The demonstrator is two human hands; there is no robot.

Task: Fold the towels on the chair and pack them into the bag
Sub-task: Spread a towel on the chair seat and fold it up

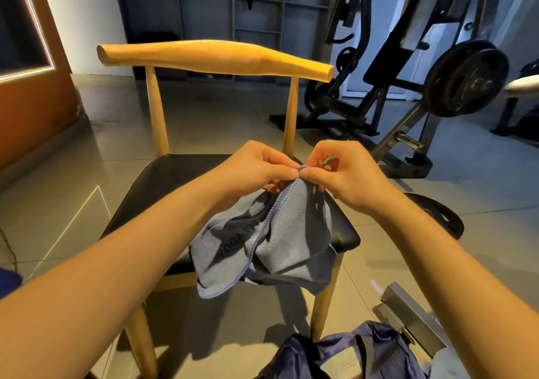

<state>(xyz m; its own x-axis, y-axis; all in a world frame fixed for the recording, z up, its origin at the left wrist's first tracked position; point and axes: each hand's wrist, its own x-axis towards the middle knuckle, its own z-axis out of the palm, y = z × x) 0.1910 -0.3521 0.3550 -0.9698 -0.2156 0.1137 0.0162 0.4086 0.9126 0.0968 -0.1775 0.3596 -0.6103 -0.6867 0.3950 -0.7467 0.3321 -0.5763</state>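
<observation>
Two bare forearms; left hand (258,168), right hand (348,173) bare too.

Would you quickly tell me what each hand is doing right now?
Left hand: pinches the top corner of the blue towel.
Right hand: pinches the same corner, right beside the left.

"YOGA FI…" printed on a pale blue-grey cloth towel with blue stitched edges (280,250)

The dark capital letters run slantwise up the towel's left flap. "YOGA" reads plainly, then "FI" and part of another letter, where a fold hides the rest. A pale label (339,361) on the dark blue fabric bag (376,337) at the bottom edge is too blurred to read.
</observation>
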